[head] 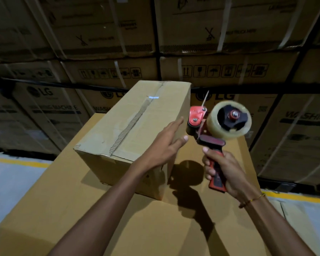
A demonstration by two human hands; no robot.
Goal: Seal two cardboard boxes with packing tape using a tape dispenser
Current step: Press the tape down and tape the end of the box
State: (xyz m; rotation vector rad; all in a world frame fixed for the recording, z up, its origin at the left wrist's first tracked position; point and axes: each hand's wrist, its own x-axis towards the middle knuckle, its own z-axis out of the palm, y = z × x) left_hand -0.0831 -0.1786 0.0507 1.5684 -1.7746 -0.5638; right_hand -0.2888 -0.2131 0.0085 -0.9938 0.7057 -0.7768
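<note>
Far left: grey floor (11, 182) with a yellow line (17, 161) along the base of a wall of stacked appliance cartons (50, 108), strapped with white bands; "LG" and "WASHING" print legible on several.

Centre-left: 1 small cardboard box (129, 126) sits on top of a much larger cardboard box (81, 209), which serves as the work surface and brings the small box up to arm level. The top flaps of the small box are shut. A torn strip of exposed corrugation (135, 122) runs along the centre seam from near edge to far edge. Clear tape on that seam cannot be confirmed; the surface is slightly glossy, so judged not yet sealed, low confidence. A 2nd box to be sealed is not identified, unless it is the large one below.

Centre: left hand (166, 143) is flat and spread, fingers extended, at the right side edge of the small box, touching or nearly touching it, gripping nothing. Judged purpose: to steady the box against the pull of the tape.

Right: right hand (222, 172) is wrapped around the red-and-black handle of the tape dispenser (211, 130), a thin bracelet (253, 199) at the wrist. The dispenser is held in the air just right of the box, clear of it, its clear tape roll (229, 121) on the right and roller end facing the box, apparently ready to be laid on the seam.
</note>
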